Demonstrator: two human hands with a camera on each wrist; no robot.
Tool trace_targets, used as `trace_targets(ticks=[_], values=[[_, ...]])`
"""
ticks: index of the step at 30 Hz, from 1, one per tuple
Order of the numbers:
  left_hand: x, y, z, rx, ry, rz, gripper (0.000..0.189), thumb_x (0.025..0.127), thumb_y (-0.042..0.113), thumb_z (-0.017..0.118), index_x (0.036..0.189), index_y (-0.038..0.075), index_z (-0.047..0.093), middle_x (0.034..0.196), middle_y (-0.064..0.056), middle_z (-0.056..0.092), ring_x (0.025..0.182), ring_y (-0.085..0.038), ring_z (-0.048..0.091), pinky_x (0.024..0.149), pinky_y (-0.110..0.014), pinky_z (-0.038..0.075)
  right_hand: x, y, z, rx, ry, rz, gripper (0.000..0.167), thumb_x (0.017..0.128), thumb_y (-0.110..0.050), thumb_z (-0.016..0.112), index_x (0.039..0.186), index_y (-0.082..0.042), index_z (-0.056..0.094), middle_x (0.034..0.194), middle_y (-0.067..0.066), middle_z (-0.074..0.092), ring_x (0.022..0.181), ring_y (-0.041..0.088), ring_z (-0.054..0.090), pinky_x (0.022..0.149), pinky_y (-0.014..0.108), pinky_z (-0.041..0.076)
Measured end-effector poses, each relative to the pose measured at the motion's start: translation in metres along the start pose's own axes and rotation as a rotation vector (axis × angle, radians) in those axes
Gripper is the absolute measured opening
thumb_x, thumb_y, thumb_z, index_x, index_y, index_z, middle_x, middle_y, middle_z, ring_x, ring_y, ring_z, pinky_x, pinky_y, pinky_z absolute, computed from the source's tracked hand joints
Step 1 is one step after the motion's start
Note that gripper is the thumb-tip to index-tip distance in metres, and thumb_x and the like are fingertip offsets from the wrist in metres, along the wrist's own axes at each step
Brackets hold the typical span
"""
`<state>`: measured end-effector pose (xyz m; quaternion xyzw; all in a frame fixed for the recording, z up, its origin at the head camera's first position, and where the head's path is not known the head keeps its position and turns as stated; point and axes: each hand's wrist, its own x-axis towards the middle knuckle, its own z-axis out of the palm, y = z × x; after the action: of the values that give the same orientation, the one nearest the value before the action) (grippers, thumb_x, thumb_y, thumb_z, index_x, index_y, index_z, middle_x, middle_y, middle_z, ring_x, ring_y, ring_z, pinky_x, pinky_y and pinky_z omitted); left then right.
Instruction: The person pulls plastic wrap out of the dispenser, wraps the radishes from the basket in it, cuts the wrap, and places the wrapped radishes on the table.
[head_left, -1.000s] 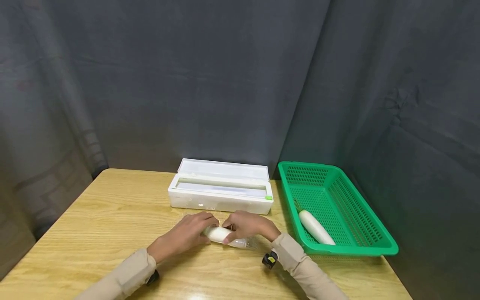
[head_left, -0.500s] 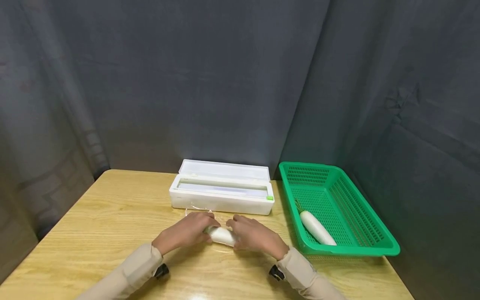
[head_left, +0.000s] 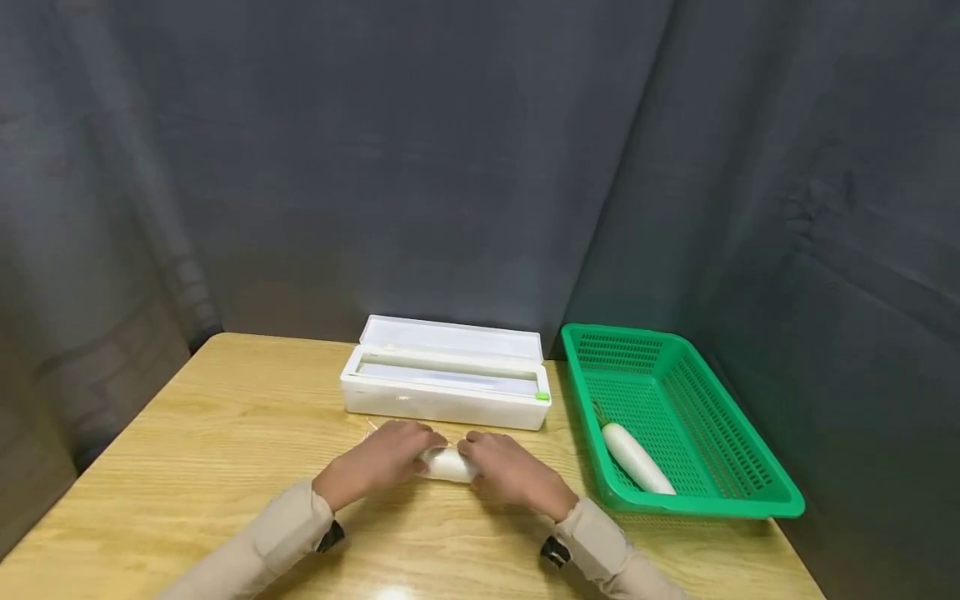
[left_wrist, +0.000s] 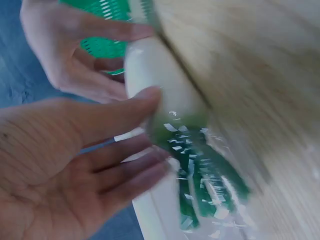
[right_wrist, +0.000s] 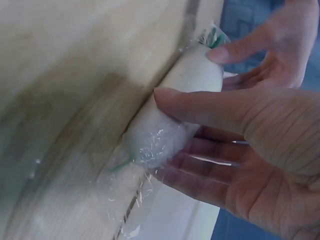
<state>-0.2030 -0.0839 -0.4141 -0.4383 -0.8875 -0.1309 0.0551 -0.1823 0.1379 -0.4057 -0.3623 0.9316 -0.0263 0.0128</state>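
Note:
A white radish (head_left: 448,465) wrapped in clear plastic film lies crosswise on the table between both hands. My left hand (head_left: 386,457) grips its leafy end, thumb on the near side and fingers on the far side. Green stems (left_wrist: 205,175) show through the shiny film (left_wrist: 220,210) in the left wrist view. The right hand (head_left: 513,472) holds the other end the same way, its thumb (right_wrist: 175,100) lying along the radish. Loose film (right_wrist: 125,195) sticks out past that end in the right wrist view.
Behind the hands stands a white film dispenser box (head_left: 442,407), its lid (head_left: 450,336) raised and a green slider at its right. A green basket (head_left: 720,502) on the right holds another radish (head_left: 636,458). Dark curtains (head_left: 420,167) close off the back and sides.
The right hand has shifted from pinching near the film at the right end to gripping round the radish. Both hands and the radish have moved slightly away toward the box.

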Motion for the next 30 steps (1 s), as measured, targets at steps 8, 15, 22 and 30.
trace_targets(ticks=[8, 15, 22, 30], values=[[-0.015, 0.011, 0.011, 0.072, 0.169, 0.033, 0.042, 0.08, -0.002, 0.087, 0.118, 0.004, 0.07, 0.116, -0.01, 0.071, 0.102, -0.025, 0.072, 0.079, -0.034, 0.062, 0.011, 0.014, -0.009, 0.21, -0.116, -0.007, 0.021, 0.084, -0.005, 0.088, 0.093, -0.007, 0.069, 0.078, -0.005, 0.059, 0.069, 0.005, 0.045, 0.065, 0.022, 0.042], [-0.013, 0.009, 0.002, -0.036, 0.045, -0.035, 0.049, 0.081, -0.004, 0.085, 0.126, 0.001, 0.068, 0.119, -0.013, 0.072, 0.103, -0.028, 0.072, 0.086, -0.042, 0.061, 0.013, 0.023, -0.018, 0.361, -0.205, 0.007, 0.016, 0.088, -0.004, 0.084, 0.09, -0.007, 0.068, 0.071, -0.006, 0.048, 0.065, 0.006, 0.039, 0.063, 0.021, 0.035], [-0.001, 0.003, 0.003, -0.013, -0.007, -0.067, 0.049, 0.082, 0.0, 0.086, 0.128, 0.003, 0.07, 0.118, -0.013, 0.073, 0.106, -0.029, 0.071, 0.091, -0.043, 0.059, 0.004, 0.007, -0.015, 0.117, -0.036, 0.07, 0.045, 0.085, -0.01, 0.088, 0.126, -0.006, 0.07, 0.111, 0.005, 0.069, 0.097, 0.016, 0.064, 0.082, 0.031, 0.055], [0.008, -0.003, 0.01, 0.019, 0.013, -0.1, 0.048, 0.073, 0.007, 0.093, 0.118, 0.011, 0.076, 0.106, -0.007, 0.078, 0.098, -0.024, 0.069, 0.084, -0.043, 0.048, 0.011, 0.01, 0.012, 0.102, 0.188, 0.039, 0.032, 0.079, 0.0, 0.087, 0.108, -0.004, 0.075, 0.093, 0.004, 0.068, 0.082, 0.014, 0.061, 0.068, 0.025, 0.052]])
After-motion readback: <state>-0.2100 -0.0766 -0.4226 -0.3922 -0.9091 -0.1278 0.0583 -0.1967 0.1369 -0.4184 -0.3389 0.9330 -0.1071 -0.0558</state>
